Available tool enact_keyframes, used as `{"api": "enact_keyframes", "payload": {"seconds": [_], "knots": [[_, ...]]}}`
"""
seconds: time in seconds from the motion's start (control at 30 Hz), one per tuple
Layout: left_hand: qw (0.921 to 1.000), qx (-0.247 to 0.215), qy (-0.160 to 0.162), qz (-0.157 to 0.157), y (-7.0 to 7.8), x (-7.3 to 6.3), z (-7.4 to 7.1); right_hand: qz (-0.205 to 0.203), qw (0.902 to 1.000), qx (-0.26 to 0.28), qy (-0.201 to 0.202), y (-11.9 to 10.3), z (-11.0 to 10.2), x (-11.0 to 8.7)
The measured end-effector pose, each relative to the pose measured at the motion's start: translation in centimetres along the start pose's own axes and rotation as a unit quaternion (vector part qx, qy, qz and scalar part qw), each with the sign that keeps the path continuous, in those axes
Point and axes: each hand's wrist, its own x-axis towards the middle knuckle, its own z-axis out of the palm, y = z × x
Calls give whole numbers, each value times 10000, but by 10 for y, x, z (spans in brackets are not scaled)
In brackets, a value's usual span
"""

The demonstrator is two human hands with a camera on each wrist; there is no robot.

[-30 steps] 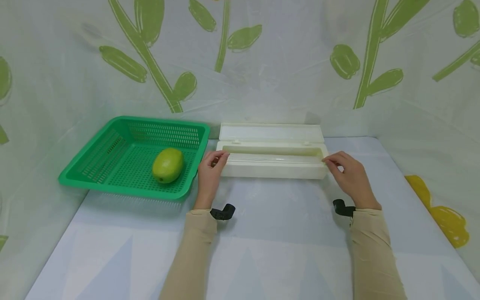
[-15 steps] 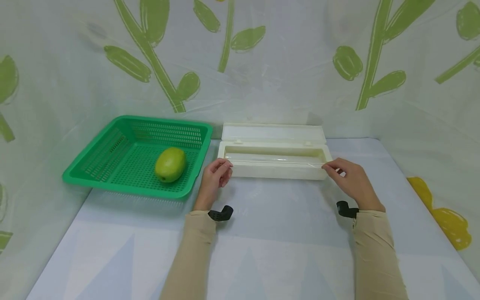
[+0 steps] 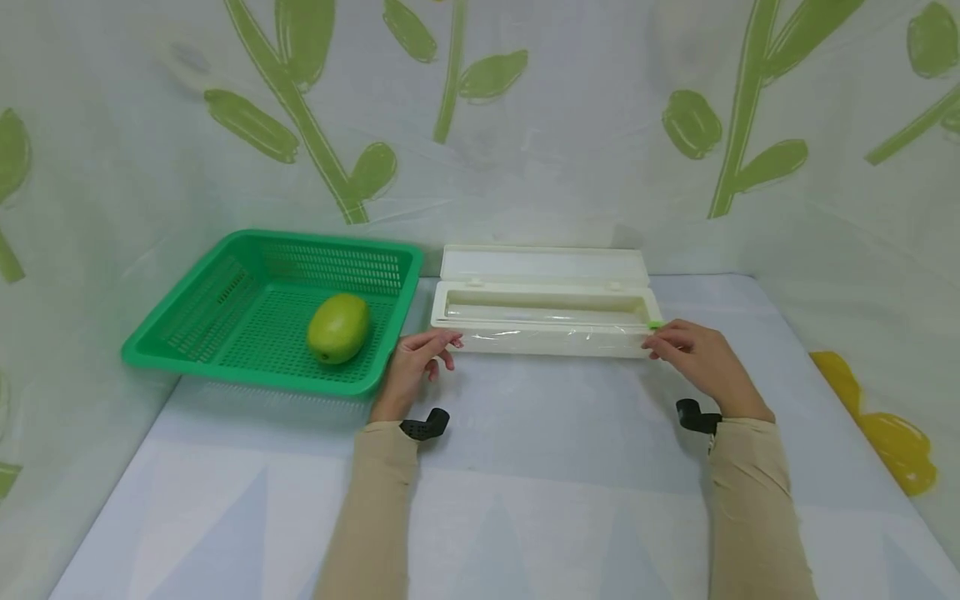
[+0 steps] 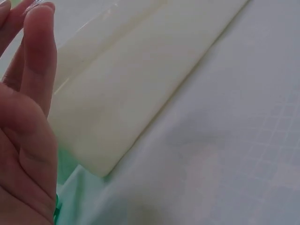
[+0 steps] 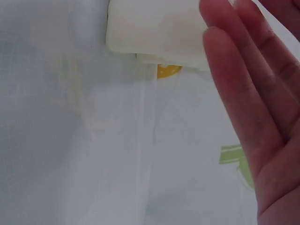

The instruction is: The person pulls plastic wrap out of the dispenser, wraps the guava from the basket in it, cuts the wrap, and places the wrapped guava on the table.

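Observation:
A white cling film box (image 3: 495,292) sits lengthwise with its lid (image 3: 543,265) tipped back and a film roll (image 3: 551,314) inside. Clear cling film (image 3: 555,337) hangs over the box's front, crinkled and shiny. My left hand (image 3: 411,367) pinches the film's left corner between thumb and index finger; its other fingers are loosely bent. At the right corner, my right hand (image 3: 701,358) pinches the film, close to a small green piece (image 3: 655,325) on the box's end. In the left wrist view my hand (image 4: 33,103) is beside the box (image 4: 117,103). The right wrist view has my fingers (image 5: 234,93) near the box's end (image 5: 150,26).
A green plastic basket (image 3: 187,362) stands left of the box, its right edge close to my left hand. One yellow-green fruit (image 3: 337,329) lies in it. Behind the box rises a pale wall sheet (image 3: 570,167) printed with green leaves.
Both hands have come down from the roll toward me, drawing the film over the box's front. The left hand has shifted slightly left. The green piece has come into sight by the right hand.

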Motion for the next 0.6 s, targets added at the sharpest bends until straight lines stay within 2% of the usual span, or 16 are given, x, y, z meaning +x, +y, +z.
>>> {"api": "enact_keyframes", "payload": {"seconds": [0.17,0.33,0.5,0.6], "knots": [[9997,188,-98,129,-5,1,-3,487,9971,-1,-580,-1,-1,3],[9983,575,-92,47,-12,3,-4,821,9937,13,-760,6,0,3],[9979,569,-197,-221,2,1,0,943,9924,-12,-785,13,1,1],[9973,631,-263,-256,11,-2,3,973,9924,26,-755,16,2,1]]}}
